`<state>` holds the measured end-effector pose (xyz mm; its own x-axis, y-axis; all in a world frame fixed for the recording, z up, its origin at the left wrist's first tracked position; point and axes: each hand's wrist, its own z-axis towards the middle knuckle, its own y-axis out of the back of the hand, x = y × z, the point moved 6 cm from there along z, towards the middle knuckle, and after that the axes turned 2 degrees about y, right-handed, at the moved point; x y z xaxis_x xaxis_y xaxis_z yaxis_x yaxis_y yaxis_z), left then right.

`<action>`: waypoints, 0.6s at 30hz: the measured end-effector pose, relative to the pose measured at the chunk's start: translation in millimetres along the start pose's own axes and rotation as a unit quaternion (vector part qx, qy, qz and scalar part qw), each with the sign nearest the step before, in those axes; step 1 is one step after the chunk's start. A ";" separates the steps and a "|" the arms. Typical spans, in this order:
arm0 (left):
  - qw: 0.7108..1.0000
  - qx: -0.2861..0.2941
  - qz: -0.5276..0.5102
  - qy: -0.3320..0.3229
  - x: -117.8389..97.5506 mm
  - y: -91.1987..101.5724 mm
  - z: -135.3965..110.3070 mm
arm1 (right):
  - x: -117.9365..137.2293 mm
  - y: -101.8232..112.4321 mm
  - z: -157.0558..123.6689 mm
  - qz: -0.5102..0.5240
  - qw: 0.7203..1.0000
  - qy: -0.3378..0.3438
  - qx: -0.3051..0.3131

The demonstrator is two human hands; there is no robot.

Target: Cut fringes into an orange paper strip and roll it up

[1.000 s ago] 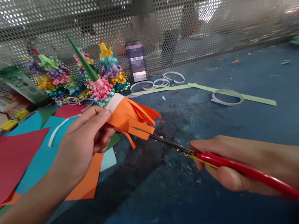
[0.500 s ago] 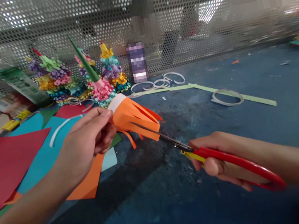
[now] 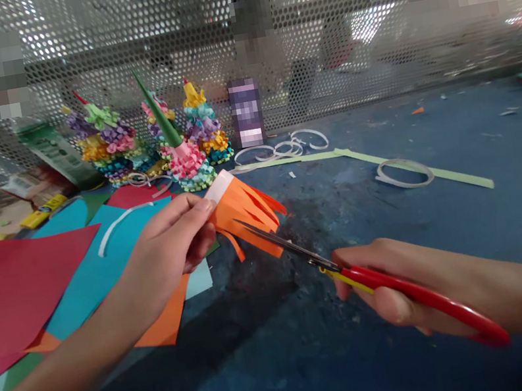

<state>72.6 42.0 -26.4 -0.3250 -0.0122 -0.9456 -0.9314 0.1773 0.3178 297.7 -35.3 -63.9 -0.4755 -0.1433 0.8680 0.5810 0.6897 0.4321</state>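
My left hand point(image 3: 181, 229) pinches the white-edged end of a fringed orange paper strip point(image 3: 246, 208), whose cut strands fan out to the right. In my right hand point(image 3: 396, 286) is a pair of scissors point(image 3: 422, 292) with red handles and a yellow piece near the pivot. Their dark blades lie across the orange paper's lower strands, tips pointing up and left. Just behind the strip stands a paper cone point(image 3: 170, 130) with a bare green tip and pink, green and blue curled fringe round its lower part.
Coloured paper sheets point(image 3: 15, 283) overlap on the left. Several fringed paper cones point(image 3: 201, 122) and a green-labelled bottle point(image 3: 59, 156) stand at the back near a perforated metal screen point(image 3: 141, 49). A phone point(image 3: 247, 114) leans there. Curled white strips point(image 3: 405, 173) and a pale green strip point(image 3: 458, 179) lie right.
The view has shifted slightly, so most things appear a little further right. The scissor blades look more closed across the orange strip; both hands keep their holds.
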 end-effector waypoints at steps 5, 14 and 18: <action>1.000 -0.006 0.012 -0.002 -0.2 -0.9 -4.6 | -9.5 -1.7 3.8 0.033 0.999 -0.036 -0.001; 0.998 -0.035 0.050 -0.031 -6.7 5.0 -3.5 | -0.1 -3.8 6.8 0.066 0.996 -0.061 -0.023; 0.998 -0.033 0.046 -0.040 -7.2 2.2 -4.4 | -1.9 -4.4 9.1 0.106 0.991 -0.078 -0.030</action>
<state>72.1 38.2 -18.6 -0.3976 0.0792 -0.9142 -0.9081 0.1087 0.4044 290.1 -31.6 -69.7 -0.4323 0.1147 0.8944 0.7147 0.6484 0.2623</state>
